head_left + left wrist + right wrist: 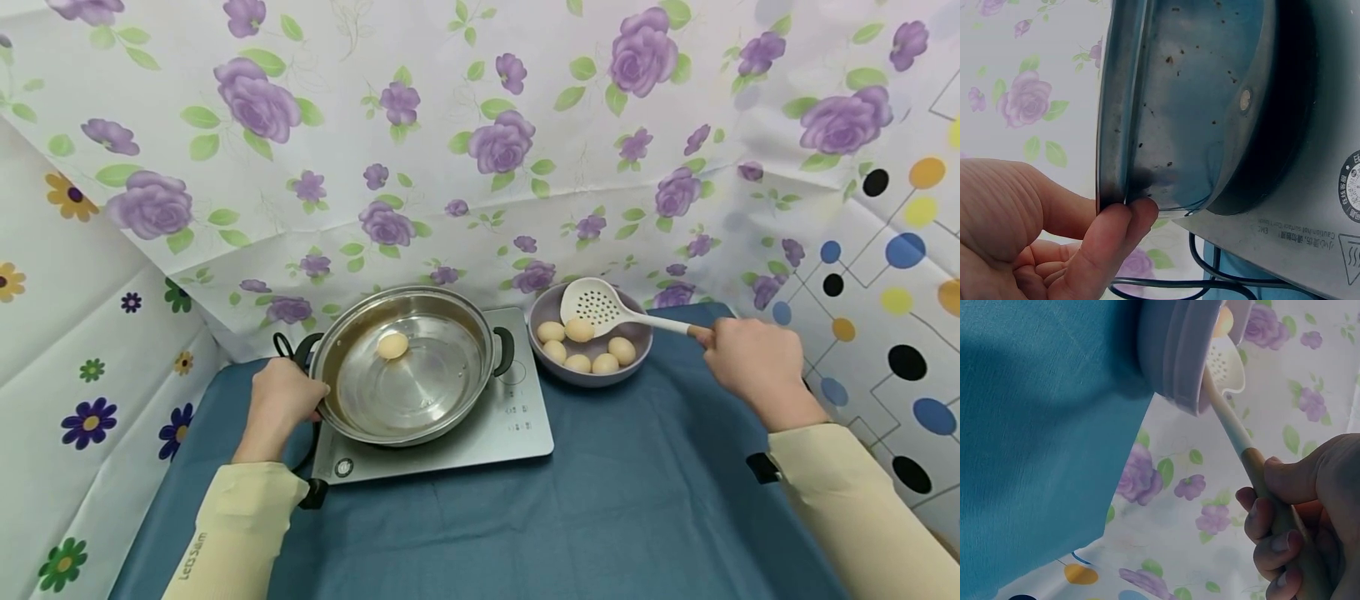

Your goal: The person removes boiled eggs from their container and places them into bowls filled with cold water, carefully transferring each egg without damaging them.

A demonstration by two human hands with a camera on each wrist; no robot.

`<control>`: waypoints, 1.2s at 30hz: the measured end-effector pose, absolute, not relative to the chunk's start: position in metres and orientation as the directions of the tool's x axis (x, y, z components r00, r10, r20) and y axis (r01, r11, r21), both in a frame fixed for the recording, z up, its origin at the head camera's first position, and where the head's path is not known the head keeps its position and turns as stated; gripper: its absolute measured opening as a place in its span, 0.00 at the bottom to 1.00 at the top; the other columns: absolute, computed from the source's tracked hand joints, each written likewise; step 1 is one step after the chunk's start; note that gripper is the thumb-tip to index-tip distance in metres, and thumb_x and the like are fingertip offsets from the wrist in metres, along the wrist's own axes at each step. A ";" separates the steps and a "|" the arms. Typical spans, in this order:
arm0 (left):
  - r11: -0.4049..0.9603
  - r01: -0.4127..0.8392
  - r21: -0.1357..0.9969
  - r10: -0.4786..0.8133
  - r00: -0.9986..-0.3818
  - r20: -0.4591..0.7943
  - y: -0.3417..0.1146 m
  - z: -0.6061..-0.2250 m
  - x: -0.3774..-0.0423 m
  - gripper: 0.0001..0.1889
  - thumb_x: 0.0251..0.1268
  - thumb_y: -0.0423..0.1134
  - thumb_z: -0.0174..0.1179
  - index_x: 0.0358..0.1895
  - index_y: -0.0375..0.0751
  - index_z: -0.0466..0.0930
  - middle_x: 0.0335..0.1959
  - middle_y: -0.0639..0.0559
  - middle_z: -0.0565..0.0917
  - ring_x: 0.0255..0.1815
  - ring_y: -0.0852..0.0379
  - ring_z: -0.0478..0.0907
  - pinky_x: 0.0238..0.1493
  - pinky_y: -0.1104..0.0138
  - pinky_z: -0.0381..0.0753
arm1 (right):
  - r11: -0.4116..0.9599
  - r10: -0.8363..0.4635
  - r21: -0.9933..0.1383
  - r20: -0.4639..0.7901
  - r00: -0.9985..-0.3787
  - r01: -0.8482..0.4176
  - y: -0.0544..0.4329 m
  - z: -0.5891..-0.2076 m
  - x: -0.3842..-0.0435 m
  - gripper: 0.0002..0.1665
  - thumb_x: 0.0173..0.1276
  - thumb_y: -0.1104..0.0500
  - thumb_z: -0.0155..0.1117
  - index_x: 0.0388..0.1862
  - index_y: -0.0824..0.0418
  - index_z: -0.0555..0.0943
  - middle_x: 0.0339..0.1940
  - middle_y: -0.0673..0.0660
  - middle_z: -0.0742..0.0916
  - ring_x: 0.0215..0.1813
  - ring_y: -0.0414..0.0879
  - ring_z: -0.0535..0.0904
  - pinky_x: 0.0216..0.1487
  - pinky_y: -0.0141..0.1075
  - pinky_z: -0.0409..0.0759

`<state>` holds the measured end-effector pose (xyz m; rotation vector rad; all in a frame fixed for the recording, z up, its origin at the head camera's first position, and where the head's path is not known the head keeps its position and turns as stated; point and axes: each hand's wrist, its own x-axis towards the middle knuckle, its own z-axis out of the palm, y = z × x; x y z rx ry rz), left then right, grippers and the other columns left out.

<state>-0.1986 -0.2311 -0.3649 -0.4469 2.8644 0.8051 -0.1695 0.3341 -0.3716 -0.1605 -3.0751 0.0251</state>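
Note:
My right hand (753,360) grips the wooden handle (1282,522) of a white skimmer (596,307). The skimmer's perforated head is over the purple-grey bowl (588,382), and one egg (579,329) lies against its lower edge. Several more light-brown eggs (606,364) sit in the bowl, in front of and beside the skimmer. With thumb and fingers, my left hand (283,396) pinches the rim of a wide steel pot (397,437) near its left handle (306,350). Inside the pot, a single egg (392,346) lies toward the back.
The pot stands on a silver induction cooktop (517,417). A black cord (1194,284) runs beside the cooktop on the left. Blue cloth (600,508) covers the table. Flowered sheeting (450,167) hangs behind, with patterned sheets on both sides.

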 end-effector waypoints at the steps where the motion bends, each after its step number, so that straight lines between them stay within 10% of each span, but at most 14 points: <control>1: 0.813 -0.317 0.488 -0.246 -0.947 -0.205 -0.231 -0.365 -0.199 0.12 0.54 0.36 0.55 0.26 0.29 0.83 0.14 0.42 0.83 0.11 0.56 0.79 0.16 0.62 0.76 | 0.994 0.104 -0.017 0.069 -0.992 0.103 0.334 -0.372 -0.170 0.24 0.70 0.47 0.49 0.19 0.60 0.76 0.09 0.57 0.71 0.12 0.52 0.66 0.12 0.42 0.60; 22: 0.812 -0.322 0.487 -0.246 -0.945 -0.215 -0.229 -0.364 -0.200 0.13 0.55 0.36 0.55 0.26 0.29 0.83 0.09 0.47 0.80 0.11 0.56 0.79 0.16 0.62 0.77 | 0.969 0.140 -0.208 0.024 -0.990 0.132 0.334 -0.364 -0.169 0.27 0.70 0.38 0.45 0.31 0.56 0.82 0.14 0.56 0.73 0.16 0.51 0.65 0.14 0.41 0.59; 36: 0.818 -0.327 0.473 -0.250 -0.943 -0.220 -0.231 -0.364 -0.199 0.12 0.55 0.37 0.56 0.26 0.30 0.83 0.09 0.48 0.80 0.12 0.56 0.79 0.16 0.63 0.76 | 0.973 0.095 -0.224 0.141 -0.985 0.062 0.267 -0.329 -0.167 0.33 0.67 0.30 0.37 0.22 0.51 0.77 0.11 0.55 0.73 0.13 0.50 0.65 0.11 0.39 0.57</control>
